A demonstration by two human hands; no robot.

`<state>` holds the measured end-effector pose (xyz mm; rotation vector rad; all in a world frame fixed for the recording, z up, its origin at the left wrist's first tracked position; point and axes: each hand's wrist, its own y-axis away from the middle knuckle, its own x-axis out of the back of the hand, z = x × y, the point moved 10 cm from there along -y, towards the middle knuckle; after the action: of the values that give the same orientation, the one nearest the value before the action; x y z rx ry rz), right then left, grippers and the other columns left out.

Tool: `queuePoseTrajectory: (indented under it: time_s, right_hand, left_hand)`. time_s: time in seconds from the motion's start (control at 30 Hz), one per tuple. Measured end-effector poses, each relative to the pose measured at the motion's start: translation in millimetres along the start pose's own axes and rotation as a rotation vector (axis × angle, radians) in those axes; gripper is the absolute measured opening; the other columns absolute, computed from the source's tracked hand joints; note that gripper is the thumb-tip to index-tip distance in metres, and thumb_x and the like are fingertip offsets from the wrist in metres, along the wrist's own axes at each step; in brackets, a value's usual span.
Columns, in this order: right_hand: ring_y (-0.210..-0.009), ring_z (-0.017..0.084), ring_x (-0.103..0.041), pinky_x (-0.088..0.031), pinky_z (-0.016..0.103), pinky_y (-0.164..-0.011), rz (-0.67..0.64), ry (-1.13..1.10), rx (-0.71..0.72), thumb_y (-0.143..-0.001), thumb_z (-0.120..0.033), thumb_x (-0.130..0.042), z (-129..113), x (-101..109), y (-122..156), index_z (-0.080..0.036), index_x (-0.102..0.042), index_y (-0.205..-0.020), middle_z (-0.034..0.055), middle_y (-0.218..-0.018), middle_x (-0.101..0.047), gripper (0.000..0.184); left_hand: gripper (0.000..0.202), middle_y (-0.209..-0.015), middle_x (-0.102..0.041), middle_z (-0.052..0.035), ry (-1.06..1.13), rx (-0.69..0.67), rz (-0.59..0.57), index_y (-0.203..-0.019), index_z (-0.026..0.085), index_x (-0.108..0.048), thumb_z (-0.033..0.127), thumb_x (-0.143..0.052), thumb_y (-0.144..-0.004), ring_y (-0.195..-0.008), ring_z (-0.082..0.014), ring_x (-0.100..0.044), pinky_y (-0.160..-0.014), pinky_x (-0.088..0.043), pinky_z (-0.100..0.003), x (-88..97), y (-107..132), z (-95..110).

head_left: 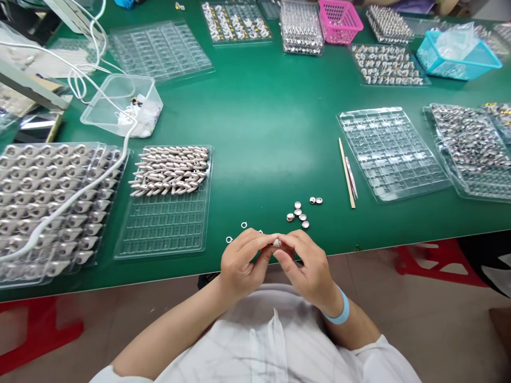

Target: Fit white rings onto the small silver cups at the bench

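Observation:
Both hands meet at the table's front edge, fingertips pinching one small shiny metal part [276, 242] between them. My left hand [245, 261] is closed on its left side. My right hand [305, 266], with a light blue band [340, 308] at the wrist, closes on it from the right. Fingers cover most of the part, so its full shape is hidden. Just beyond the hands lie several small round metal caps [297, 211]. Small white rings [244, 225] rest beyond my left hand.
To the left are a tray partly filled with metal pieces [170, 170] and stacked trays of larger ones [48, 197]. A white cable [80, 189] crosses them. On the right lie a wooden stick [346, 173], tweezers [351, 178] and a clear tray [393, 154]. Baskets stand farther back.

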<state>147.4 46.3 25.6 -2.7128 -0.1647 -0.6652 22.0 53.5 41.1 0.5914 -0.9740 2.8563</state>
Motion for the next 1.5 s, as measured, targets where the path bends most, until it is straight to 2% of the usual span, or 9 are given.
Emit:
queuePoseTrajectory:
  time_s: [0.2, 0.37, 0.53, 0.67, 0.83, 1.03, 1.23, 1.5]
  right_hand:
    - [-0.082, 0.018, -0.06, -0.054, 0.032, -0.073, -0.031, 0.034, 0.032, -0.097, -0.02, -0.051, -4.1, -1.0, -4.9, -0.017, -0.06, -0.119, 0.007, -0.091, -0.065, 0.024]
    - [-0.075, 0.016, -0.058, -0.051, 0.03, -0.066, -0.016, 0.005, 0.029, -0.095, -0.019, -0.053, -2.8, 2.5, -6.4, -0.015, -0.064, -0.113, 0.005, -0.083, -0.062, 0.021]
    - [-0.07, 0.015, -0.055, -0.049, 0.029, -0.062, -0.094, -0.04, -0.017, -0.097, -0.021, -0.051, 0.8, -2.1, -8.9, -0.015, -0.066, -0.108, 0.004, -0.08, -0.061, 0.02]
    - [-0.076, 0.016, -0.059, -0.052, 0.03, -0.067, -0.03, -0.015, 0.029, -0.096, -0.017, -0.05, -2.0, 0.6, -6.0, -0.016, -0.065, -0.112, 0.0057, -0.084, -0.063, 0.022]
    - [-0.073, 0.015, -0.059, -0.052, 0.029, -0.063, 0.02, 0.028, 0.093, -0.093, -0.011, -0.053, -4.7, 1.8, 1.1, -0.015, -0.064, -0.117, 0.0069, -0.086, -0.062, 0.026]
    - [-0.077, 0.018, -0.061, -0.053, 0.03, -0.062, 0.046, 0.153, 0.206, -0.091, -0.008, -0.055, -13.9, -0.5, 7.0, -0.011, -0.058, -0.128, 0.0111, -0.09, -0.064, 0.037]
    - [-0.085, 0.02, -0.063, -0.056, 0.032, -0.068, 0.015, 0.153, 0.198, -0.092, -0.008, -0.054, -13.1, -4.6, 9.7, -0.008, -0.056, -0.129, 0.0137, -0.095, -0.064, 0.037]
    - [-0.075, 0.018, -0.061, -0.053, 0.03, -0.062, 0.056, 0.182, 0.221, -0.093, -0.01, -0.053, -16.5, -1.3, 9.6, -0.008, -0.06, -0.12, 0.0111, -0.086, -0.064, 0.028]
  left_hand:
    - [0.029, -0.089, -0.075, -0.0061, -0.04, -0.043, 0.004, -0.109, 0.017, -0.066, 0.002, -0.064, -0.084, -0.075, -0.0146, -0.065, -0.069, -0.053, -0.028, -2.0, -0.2, 3.9]
    - [0.03, -0.088, -0.074, -0.0072, -0.049, -0.053, -0.012, -0.11, 0.016, -0.066, 0.001, -0.064, -0.084, -0.075, -0.0152, -0.065, -0.068, -0.053, -0.028, -2.1, 0.5, 4.4]
    - [0.03, -0.089, -0.073, -0.0087, -0.024, -0.071, -0.04, -0.113, 0.015, -0.066, 0.002, -0.061, -0.086, -0.075, -0.016, -0.065, -0.067, -0.053, -0.028, -4.6, 4.2, 3.0]
    - [0.033, -0.091, -0.072, -0.0091, -0.045, -0.099, -0.052, -0.117, 0.015, -0.063, 0.002, -0.059, -0.087, -0.076, -0.0159, -0.064, -0.066, -0.052, -0.029, -4.8, 5.6, 4.7]
    - [0.04, -0.095, -0.073, -0.009, -0.034, -0.112, -0.15, -0.123, 0.014, -0.06, -0.002, -0.058, -0.087, -0.081, -0.0159, -0.066, -0.07, -0.054, -0.03, -8.1, 3.0, 8.2]
    - [0.034, -0.097, -0.074, -0.0094, -0.086, -0.165, -0.102, -0.119, 0.014, -0.061, 0.001, -0.06, -0.087, -0.084, -0.0164, -0.068, -0.072, -0.058, -0.031, -3.2, 5.8, 11.5]
    - [0.034, -0.093, -0.073, -0.0119, -0.122, -0.219, -0.122, -0.117, 0.012, -0.06, 0.001, -0.062, -0.085, -0.08, -0.0177, -0.068, -0.066, -0.057, -0.031, -5.7, 8.3, 16.7]
    - [0.037, -0.094, -0.073, -0.0136, -0.101, -0.198, -0.137, -0.118, 0.01, -0.06, -0.002, -0.062, -0.084, -0.081, -0.0181, -0.067, -0.067, -0.057, -0.032, -8.2, 10.6, 17.4]
